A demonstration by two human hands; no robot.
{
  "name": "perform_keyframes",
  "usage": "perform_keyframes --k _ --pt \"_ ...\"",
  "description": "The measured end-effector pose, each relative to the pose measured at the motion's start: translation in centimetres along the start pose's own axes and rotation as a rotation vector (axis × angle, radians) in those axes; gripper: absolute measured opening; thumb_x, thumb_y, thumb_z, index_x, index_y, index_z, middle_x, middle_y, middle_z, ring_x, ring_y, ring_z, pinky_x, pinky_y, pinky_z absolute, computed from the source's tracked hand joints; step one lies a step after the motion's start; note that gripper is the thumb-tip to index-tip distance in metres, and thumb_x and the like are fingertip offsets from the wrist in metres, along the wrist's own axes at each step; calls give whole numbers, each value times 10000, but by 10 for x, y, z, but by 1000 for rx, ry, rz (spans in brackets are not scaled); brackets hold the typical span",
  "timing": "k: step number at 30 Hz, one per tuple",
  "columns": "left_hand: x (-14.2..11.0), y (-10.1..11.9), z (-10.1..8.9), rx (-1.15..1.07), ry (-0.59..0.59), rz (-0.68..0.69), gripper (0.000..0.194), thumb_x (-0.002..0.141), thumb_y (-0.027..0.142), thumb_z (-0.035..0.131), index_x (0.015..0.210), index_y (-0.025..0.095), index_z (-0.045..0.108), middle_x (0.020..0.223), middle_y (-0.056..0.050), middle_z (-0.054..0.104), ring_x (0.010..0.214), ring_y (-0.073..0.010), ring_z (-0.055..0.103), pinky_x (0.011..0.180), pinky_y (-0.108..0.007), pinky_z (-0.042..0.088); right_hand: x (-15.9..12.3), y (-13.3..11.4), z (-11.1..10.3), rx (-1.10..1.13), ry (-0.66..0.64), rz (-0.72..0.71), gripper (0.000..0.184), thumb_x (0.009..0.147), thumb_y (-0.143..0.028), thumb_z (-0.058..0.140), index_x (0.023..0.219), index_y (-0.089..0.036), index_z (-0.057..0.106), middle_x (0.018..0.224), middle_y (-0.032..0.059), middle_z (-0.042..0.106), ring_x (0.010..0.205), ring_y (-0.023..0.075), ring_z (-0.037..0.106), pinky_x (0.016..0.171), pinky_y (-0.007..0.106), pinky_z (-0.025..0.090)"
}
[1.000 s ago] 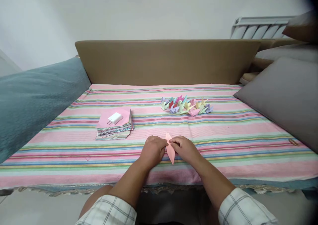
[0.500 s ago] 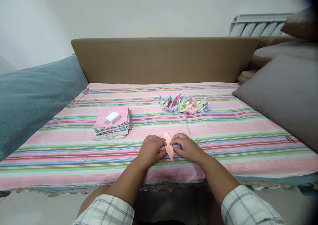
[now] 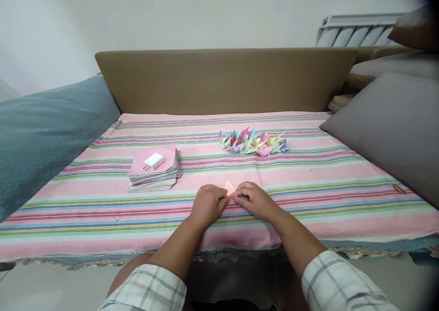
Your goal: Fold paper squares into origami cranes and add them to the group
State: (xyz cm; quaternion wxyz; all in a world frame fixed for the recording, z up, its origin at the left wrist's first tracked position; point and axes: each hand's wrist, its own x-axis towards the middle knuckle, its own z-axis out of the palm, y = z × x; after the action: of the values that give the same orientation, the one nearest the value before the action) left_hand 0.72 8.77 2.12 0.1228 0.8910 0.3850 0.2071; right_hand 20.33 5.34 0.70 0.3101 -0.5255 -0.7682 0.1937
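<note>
Between my hands, near the front of the striped cloth (image 3: 137,238), is a small piece of pink origami paper (image 3: 229,189), folded to a point at its far end. My left hand (image 3: 210,205) pinches its left side between thumb and fingers. On the right side, my right hand (image 3: 254,201) pinches it the same way. The fingertips cover the paper's lower edge. Beyond my hands lies a cluster of folded paper cranes (image 3: 254,142) in several colours.
Left of my hands stands a stack of square paper sheets (image 3: 154,176), with a white plug adapter (image 3: 154,161) on top. A grey cushion (image 3: 387,128) lies at the right, a teal cushion (image 3: 55,132) at the left. A brown backrest (image 3: 222,82) closes off the back.
The pink paper was a long diamond reaching down toward me; its near point is now folded up, leaving a shorter shape. My hands stay on either side, with the fingertips closer together.
</note>
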Motion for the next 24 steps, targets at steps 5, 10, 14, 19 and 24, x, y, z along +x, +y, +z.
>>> perform_keyframes --k 5,10,14,19,24 --pt "2 2 -2 30 0 12 201 824 293 543 658 202 610 657 -6 634 715 -160 565 691 -266 363 3 0 1 33 -1 24 150 835 -271 554 813 -203 686 952 65 610 951 186 555 855 317 434" --pt "5 1 -1 20 14 16 336 858 355 491 573 186 547 556 9 552 629 -133 516 649 -251 323 6 -5 3 78 20 126 181 830 -266 541 742 -205 687 901 48 620 888 171 564 816 304 434" --pt "6 2 0 28 16 -25 385 871 359 459 535 182 529 529 8 528 594 -129 490 637 -257 313 8 -12 3 85 62 214 162 802 -272 562 704 -209 674 854 32 623 855 169 567 777 291 432" --pt "8 5 2 63 38 -104 355 836 347 505 520 190 542 540 3 547 601 -143 498 638 -269 325 11 -17 7 26 112 262 165 774 -251 557 638 -209 640 807 23 618 814 167 561 721 278 430" --pt "8 6 3 90 49 -131 324 822 340 532 533 194 560 561 0 577 618 -151 512 642 -277 327 11 -18 12 -19 166 271 193 749 -239 554 560 -202 559 740 24 594 766 164 544 694 269 424"
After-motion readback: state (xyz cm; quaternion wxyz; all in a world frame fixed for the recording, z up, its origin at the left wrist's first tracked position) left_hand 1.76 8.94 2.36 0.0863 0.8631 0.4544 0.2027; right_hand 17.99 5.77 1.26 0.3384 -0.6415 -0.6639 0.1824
